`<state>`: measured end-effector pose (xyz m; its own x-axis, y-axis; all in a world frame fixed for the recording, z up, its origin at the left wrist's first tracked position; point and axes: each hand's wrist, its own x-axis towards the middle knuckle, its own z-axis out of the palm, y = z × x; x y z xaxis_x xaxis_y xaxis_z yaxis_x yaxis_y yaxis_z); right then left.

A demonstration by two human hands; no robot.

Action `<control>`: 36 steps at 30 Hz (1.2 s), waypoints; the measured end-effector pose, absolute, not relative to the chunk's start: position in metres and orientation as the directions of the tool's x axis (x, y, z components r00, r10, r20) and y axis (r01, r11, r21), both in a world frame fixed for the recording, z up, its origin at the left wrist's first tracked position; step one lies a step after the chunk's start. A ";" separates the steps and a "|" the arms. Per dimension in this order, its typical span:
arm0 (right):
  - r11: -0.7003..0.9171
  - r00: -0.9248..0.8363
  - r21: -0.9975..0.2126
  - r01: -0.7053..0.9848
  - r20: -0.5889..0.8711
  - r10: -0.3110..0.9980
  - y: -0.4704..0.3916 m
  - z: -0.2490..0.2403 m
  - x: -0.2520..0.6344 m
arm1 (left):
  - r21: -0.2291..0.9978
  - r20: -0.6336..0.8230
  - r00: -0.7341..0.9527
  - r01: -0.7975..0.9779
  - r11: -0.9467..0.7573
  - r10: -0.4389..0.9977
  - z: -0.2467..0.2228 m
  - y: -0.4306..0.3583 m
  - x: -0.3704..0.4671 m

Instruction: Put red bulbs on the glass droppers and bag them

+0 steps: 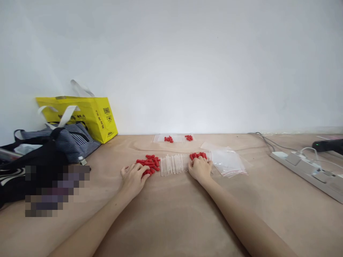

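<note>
My left hand (135,175) rests at the near left side of a loose pile of small red plastic pieces (153,162), fingers apart and fingertips touching them. To the right of that pile lies a row of thin white sticks (174,165) that look like cotton swabs, side by side. At the row's right end my right hand (200,168) is closed, its bent fingers pressed on a second group of red pieces (197,155). Its fingertips are partly hidden, as are the red pieces under both hands.
A clear bag (178,138) with red pieces and white sticks lies by the wall. Several flat clear zip bags (230,162) lie right of my right hand. A power strip (308,175) with cables is at right; a yellow bag (99,121) and striped bag (77,142) stand left.
</note>
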<state>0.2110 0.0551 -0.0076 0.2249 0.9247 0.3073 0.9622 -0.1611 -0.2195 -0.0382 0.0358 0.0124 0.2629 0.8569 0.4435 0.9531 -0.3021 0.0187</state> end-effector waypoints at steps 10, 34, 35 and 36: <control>-0.232 0.275 -0.196 0.953 0.238 0.931 0.067 -0.003 0.204 | 0.155 0.460 0.536 0.736 -0.659 0.708 0.019 0.011 -0.012; 0.612 -0.381 -0.367 0.700 0.533 0.755 -0.017 -0.026 0.221 | 0.321 0.434 0.482 0.707 -0.630 0.761 -0.003 0.003 0.018; 0.610 -0.376 -0.373 0.700 0.533 0.758 -0.018 -0.025 0.219 | 0.338 0.431 0.470 0.707 -0.621 0.770 -0.003 0.002 0.019; 0.607 -0.371 -0.377 0.699 0.535 0.759 -0.019 -0.025 0.217 | 0.358 0.425 0.459 0.707 -0.610 0.780 -0.003 0.002 0.019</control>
